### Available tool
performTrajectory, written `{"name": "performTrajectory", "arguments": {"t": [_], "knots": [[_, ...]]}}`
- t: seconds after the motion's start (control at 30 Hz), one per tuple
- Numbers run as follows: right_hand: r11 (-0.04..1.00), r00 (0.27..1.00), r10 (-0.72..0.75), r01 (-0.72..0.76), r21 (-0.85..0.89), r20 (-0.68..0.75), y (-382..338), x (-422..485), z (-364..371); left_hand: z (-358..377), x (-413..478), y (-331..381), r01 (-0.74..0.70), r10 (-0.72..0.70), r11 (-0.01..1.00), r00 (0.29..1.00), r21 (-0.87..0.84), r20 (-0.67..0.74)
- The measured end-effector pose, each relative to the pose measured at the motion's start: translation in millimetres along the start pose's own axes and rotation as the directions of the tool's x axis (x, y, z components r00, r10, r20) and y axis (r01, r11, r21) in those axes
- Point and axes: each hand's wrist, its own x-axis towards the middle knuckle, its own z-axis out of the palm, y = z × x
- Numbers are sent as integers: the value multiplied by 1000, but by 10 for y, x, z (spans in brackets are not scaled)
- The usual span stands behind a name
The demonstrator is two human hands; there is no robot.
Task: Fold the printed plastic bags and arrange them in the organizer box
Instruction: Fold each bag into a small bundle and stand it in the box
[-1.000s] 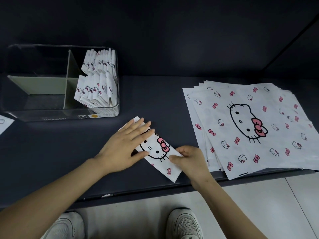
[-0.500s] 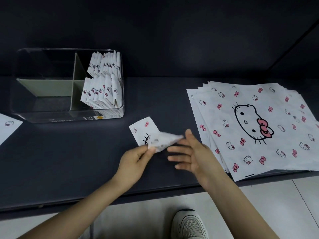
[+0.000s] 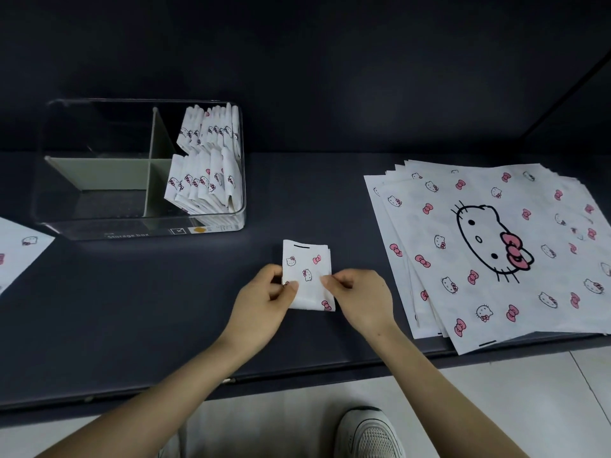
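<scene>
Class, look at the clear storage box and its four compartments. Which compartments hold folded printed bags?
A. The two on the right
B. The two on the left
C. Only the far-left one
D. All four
A: the folded bags stand packed in the far-right and near-right compartments of the storage box, and none show to the left of the divider.

Far left, loose bag point(image 3: 23, 252) cut by frame edge. At right, flat bag stack point(image 3: 496, 246) cut off, lower sheets mostly covered. On the folded bag point(image 3: 305, 259), side edges hidden under left hand point(image 3: 264, 302) and right hand point(image 3: 360, 299). Label print on organizer box point(image 3: 142, 234) too small to read. One shoe point(image 3: 368, 434) cut by bottom edge.
</scene>
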Motion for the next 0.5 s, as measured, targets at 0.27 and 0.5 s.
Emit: {"name": "performTrajectory", "arguments": {"t": [0.27, 0.5], "knots": [[998, 998, -12, 8, -66, -58, -22, -15, 30, -131, 2, -120, -233, 332, 835, 936, 499, -119], [998, 999, -36, 34, -59, -39, -8, 3, 22, -172, 361, -264, -706, 528, 310, 685, 637, 502]]}}
